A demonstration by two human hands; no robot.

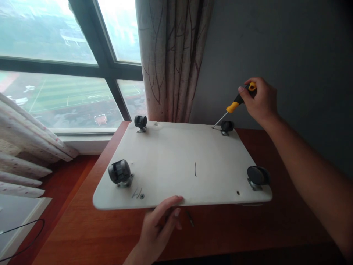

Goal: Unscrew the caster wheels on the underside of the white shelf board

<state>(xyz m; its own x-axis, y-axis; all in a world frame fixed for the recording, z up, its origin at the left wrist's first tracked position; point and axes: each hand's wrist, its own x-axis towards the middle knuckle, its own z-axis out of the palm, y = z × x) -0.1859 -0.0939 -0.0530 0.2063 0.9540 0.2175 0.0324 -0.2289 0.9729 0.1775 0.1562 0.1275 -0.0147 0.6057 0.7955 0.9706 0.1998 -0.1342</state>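
Observation:
A white board (pixel 171 158) with rounded corners lies flat, casters facing up. My right hand (pixel 260 97) is closed around the black and yellow handle of a screwdriver (pixel 234 105). Its tip meets the board at a spot by the far right caster (pixel 227 126). At the near edge, my left hand (pixel 161 224) grips the board, one finger on top and the others below the edge. Other casters stand at the far left (pixel 140 122), near left (pixel 120 172) and near right (pixel 258 176). A screw head (pixel 142 196) and an open hole (pixel 238 193) show along the near side.
Beneath the board is a reddish-brown wooden table (pixel 79 221). A small slim metal piece (pixel 191 219) lies on it near my left hand. Behind stand a patterned curtain (pixel 171 62), a window (pixel 104 70) and a grey wall (pixel 289 44). A black cable (pixel 41 230) is at lower left.

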